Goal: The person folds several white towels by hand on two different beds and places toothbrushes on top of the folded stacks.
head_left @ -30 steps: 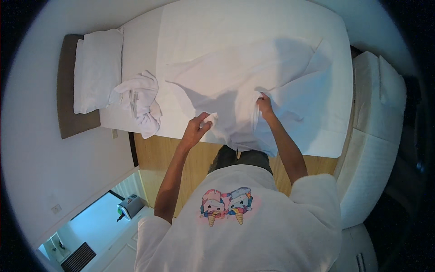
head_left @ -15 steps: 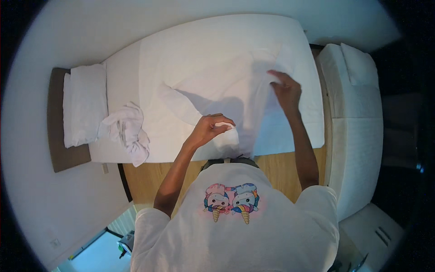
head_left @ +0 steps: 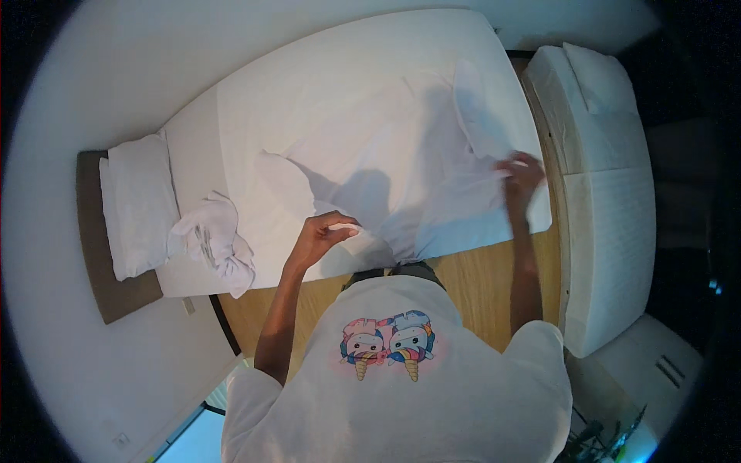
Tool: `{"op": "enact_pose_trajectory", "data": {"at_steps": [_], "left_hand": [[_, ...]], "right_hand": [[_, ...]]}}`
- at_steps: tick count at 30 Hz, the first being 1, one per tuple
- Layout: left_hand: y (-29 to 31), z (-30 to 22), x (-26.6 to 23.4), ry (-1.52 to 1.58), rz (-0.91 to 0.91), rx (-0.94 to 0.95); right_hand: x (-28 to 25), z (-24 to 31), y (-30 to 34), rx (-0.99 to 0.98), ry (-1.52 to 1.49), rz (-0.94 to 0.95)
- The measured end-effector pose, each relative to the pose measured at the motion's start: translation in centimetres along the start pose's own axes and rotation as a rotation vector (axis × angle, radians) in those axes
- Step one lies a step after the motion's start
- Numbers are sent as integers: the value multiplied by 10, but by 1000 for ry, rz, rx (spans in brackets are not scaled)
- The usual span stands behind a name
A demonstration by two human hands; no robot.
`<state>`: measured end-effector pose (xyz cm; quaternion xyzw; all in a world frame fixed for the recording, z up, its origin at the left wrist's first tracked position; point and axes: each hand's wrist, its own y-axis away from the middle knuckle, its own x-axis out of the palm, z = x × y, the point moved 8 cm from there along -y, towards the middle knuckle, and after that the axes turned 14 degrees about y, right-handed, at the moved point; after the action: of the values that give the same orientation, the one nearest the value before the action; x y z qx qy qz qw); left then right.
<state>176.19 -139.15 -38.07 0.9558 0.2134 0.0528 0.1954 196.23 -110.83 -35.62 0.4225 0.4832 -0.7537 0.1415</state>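
A thin white sheet (head_left: 386, 166) lies rumpled and partly spread over the near part of a white-covered bed (head_left: 309, 85). My left hand (head_left: 318, 238) pinches one edge of it between thumb and fingers, just above the mattress's near side. Farther right, close to the bed's foot end, my right hand (head_left: 525, 181) is blurred, but its fingers are closed at the sheet's right side, where the fabric runs up to them. Between the hands the cloth sags in folds down to my waist.
White pillows (head_left: 139, 204) lean at the brown headboard (head_left: 93, 231) on the left. A bundled white cloth (head_left: 216, 239) hangs partly over the bed's near edge. Right of a narrow gap stands a second white bed (head_left: 610, 239) with a pillow (head_left: 602, 81). Wooden floor (head_left: 478, 282) shows near me.
My right hand has moved right and nearer, and the sheet's right side now stretches out to it. My left hand has shifted slightly left with its edge. The view has turned a little.
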Motion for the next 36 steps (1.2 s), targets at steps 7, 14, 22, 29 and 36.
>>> {"op": "enact_pose_trajectory", "data": {"at_steps": [7, 14, 22, 29, 36], "left_hand": [[-4, 3, 3, -98, 5, -33], [17, 17, -11, -127, -41, 101], [19, 11, -5, -248, -86, 74], [27, -15, 1, -185, -112, 169], [-10, -41, 54, -539, 62, 454]], "right_hand": [[142, 177, 203, -586, -270, 747], [171, 36, 214, 706, -430, 397], [224, -82, 210, 1766, -939, 28], [131, 70, 56, 1138, -1572, 384], [39, 181, 33, 145, -1218, 783]]}}
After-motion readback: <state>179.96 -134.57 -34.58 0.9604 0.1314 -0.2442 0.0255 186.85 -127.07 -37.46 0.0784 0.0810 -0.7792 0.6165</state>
